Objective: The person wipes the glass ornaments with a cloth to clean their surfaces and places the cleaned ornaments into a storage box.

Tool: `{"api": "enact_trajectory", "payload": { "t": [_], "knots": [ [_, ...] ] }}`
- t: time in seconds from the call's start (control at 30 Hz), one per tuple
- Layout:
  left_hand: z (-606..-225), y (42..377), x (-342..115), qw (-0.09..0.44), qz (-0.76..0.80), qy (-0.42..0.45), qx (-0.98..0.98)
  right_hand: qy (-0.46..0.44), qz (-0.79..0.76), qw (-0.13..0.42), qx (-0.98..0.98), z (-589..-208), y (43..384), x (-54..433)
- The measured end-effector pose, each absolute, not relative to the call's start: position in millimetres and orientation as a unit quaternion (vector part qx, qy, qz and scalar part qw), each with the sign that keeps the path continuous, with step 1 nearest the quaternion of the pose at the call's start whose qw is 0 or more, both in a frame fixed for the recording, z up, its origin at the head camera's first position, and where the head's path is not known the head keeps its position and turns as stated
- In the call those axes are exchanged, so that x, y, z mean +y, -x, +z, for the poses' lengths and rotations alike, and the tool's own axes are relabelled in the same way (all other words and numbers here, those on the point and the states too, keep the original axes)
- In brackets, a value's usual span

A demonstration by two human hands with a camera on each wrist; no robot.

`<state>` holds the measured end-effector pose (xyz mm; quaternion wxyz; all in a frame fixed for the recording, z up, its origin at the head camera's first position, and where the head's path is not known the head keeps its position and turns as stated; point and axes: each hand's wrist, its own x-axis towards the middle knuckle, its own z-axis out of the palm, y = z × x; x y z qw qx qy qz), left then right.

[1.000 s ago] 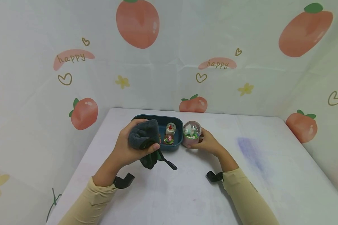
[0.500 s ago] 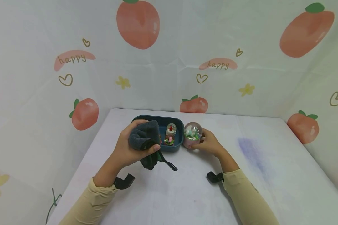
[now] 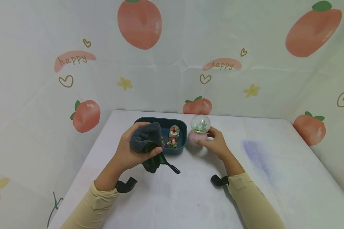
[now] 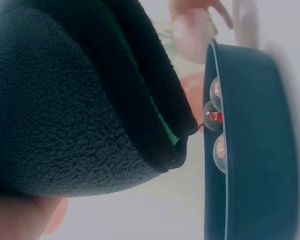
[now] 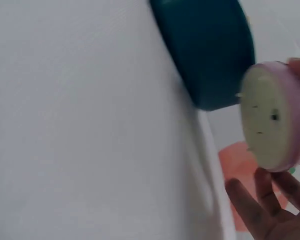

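Observation:
My left hand (image 3: 124, 154) grips a folded dark grey-green cloth (image 3: 146, 136), whose black loop hangs down on the right. This bundle overlaps the left part of a dark teal tray (image 3: 183, 140) in the head view. My right hand (image 3: 218, 143) holds a snow globe (image 3: 200, 124) by its pink base, just right of the tray, with the clear dome upward and a pale figure inside. In the right wrist view the pale underside (image 5: 262, 117) of the base shows, raised off the table, with some fingers spread below it.
Several small globe ornaments sit in the tray, one with a red figure (image 3: 173, 130) and one with a pink and green base (image 3: 172, 143). Behind the white table (image 3: 177, 197) hangs a fruit-printed curtain (image 3: 166, 79). A purple smudge (image 3: 255, 156) marks the table's right side.
The right hand has raised the snow globe and turned it more upright, so more of its pink base shows. My left hand and the cloth stay in place.

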<state>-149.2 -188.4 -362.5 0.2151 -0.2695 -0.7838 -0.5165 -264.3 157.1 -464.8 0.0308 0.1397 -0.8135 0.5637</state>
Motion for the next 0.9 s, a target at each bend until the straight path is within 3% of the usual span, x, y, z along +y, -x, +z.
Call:
{"api": "enact_trajectory", "payload": {
  "t": [0.17, 0.4, 0.53, 0.9],
  "knots": [
    [-363.5, 149.0, -188.9, 0.220, -0.517, 0.266, -0.783, -0.117, 0.644, 0.041, -0.755, -446.8, 255.8, 153.8],
    [-364.7, 147.3, -189.4, 0.229, -0.522, 0.261, -0.779, -0.187, 0.773, 0.075, -0.602, -421.0, 242.1, 144.6],
    [-364.0, 145.6, -188.9, 0.235, -0.524, 0.260, -0.777, -0.248, 0.767, 0.102, -0.583, -404.1, 232.0, 139.7],
    [-360.9, 145.8, -184.3, 0.236, -0.537, 0.270, -0.763, -0.388, 0.678, 0.092, -0.618, -372.0, 191.2, 114.1]
  ]
}}
